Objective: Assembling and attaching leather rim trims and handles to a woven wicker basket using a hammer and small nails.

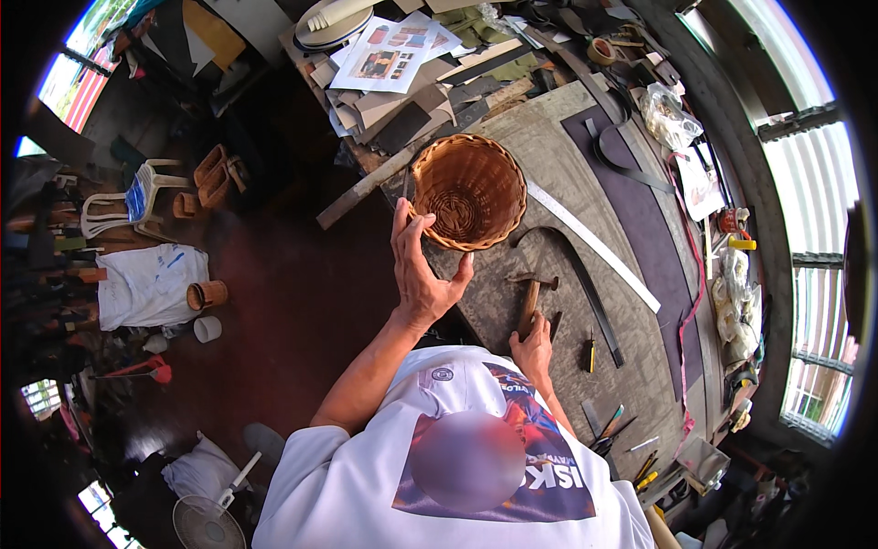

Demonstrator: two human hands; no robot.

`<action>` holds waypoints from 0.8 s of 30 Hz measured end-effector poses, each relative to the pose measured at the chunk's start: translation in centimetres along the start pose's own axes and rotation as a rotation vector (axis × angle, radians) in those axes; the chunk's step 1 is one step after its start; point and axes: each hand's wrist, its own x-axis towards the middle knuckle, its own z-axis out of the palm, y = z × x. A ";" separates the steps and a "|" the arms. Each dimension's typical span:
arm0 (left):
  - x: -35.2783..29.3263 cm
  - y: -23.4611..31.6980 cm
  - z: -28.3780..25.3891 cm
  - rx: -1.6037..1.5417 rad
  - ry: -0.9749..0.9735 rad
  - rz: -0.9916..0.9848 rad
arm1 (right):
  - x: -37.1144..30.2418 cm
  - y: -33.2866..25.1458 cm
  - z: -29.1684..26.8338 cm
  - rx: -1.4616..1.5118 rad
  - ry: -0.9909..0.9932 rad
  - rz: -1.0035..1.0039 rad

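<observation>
A round brown wicker basket is tilted so that its open mouth and woven inside face up. My left hand grips its rim and lower left side, thumb and fingers pressed against the weave. Close to my body at the table's near edge, my right hand is closed round the end of a hammer's wooden handle. The hammer lies on the worn tabletop with its metal head pointing away from me. A black strap curves across the table to the right of the hammer.
The worktable carries a metal ruler, a yellow-handled tool and dark sheet material. Printed papers and scraps pile up at its far end. Left stand a white plastic chair and more small baskets. A fan is lower left.
</observation>
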 end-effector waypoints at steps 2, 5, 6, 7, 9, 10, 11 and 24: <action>0.1 0.1 0.0 -0.016 0.000 -0.013 | -0.1 -0.3 -0.2 -0.048 0.013 0.000; 0.2 0.3 -0.1 -0.034 0.005 -0.033 | 0.0 -0.3 0.0 -0.096 0.014 -0.016; 0.1 0.4 -0.1 -0.040 0.008 -0.042 | 0.0 -0.3 0.0 -0.098 0.011 -0.016; 0.0 0.3 -0.1 -0.038 0.008 -0.046 | 0.0 -0.3 0.1 -0.108 0.011 -0.008; -0.1 0.2 0.0 -0.044 0.012 -0.035 | 0.0 -0.3 0.2 -0.120 0.009 0.001; -0.2 0.1 0.0 -0.045 0.010 -0.037 | 0.1 -0.1 0.3 -0.108 0.020 -0.006; -0.3 0.1 0.1 -0.049 0.004 -0.040 | 0.1 -0.1 0.3 -0.095 0.030 -0.015; -0.4 0.1 0.2 -0.053 -0.004 -0.068 | 0.7 -0.2 -0.2 -0.035 -0.019 -0.022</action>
